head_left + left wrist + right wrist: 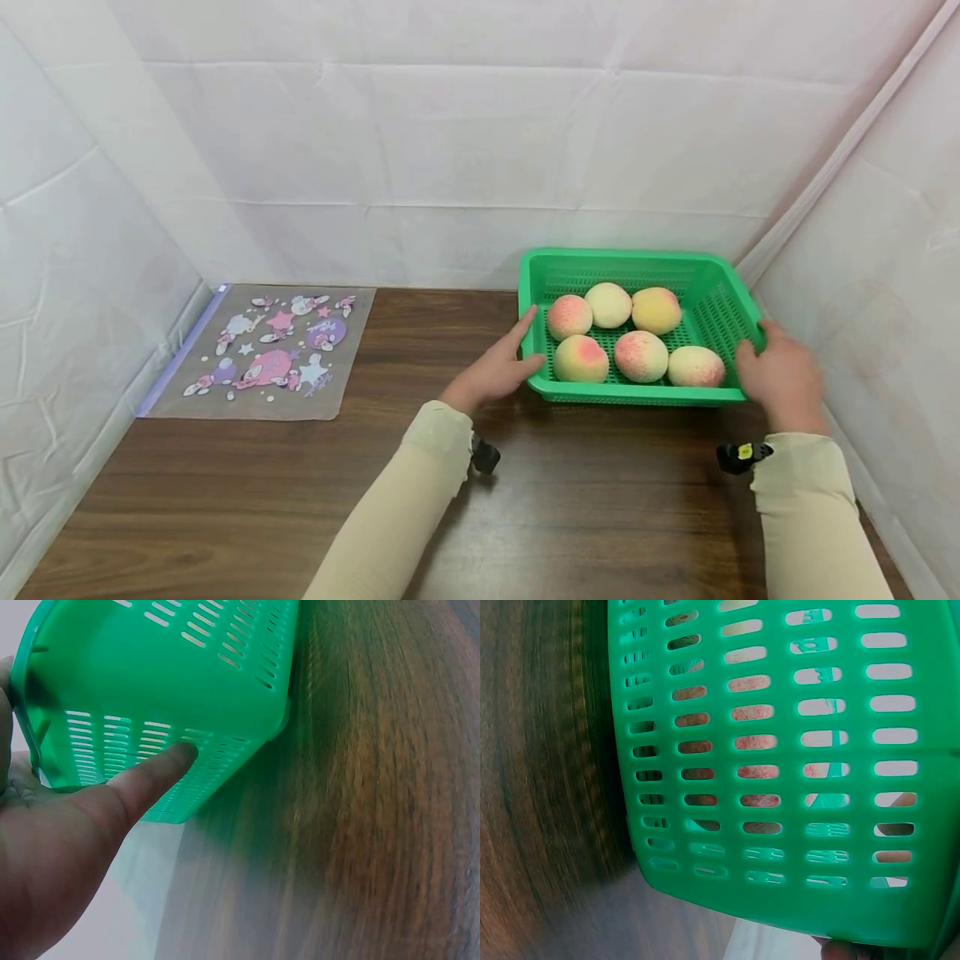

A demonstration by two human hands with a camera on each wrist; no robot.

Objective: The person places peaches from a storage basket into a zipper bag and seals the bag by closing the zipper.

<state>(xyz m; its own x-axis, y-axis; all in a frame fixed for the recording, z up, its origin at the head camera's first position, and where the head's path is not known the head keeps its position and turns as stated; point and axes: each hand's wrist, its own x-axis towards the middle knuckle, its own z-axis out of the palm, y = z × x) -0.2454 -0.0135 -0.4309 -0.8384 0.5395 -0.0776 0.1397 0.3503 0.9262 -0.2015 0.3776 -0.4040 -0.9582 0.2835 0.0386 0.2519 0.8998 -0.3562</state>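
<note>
Left hand (493,372) and right hand (787,377) are gripping a green basket (637,394) right of centre.
Six peaches (641,357) are filling much of its floor; a printed clear pouch (258,354) is lying flat at left, well apart. A brown wood-grain worktop (600,508) is supporting both, while white sheeting (450,142) is hanging behind and along both sides.

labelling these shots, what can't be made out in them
Head view: lettering on the printed pouch, too small to read.
Right wrist view: full shapes of the peaches, hidden by the green basket.
Right wrist view: most of the right hand, beyond the bottom edge.
</note>
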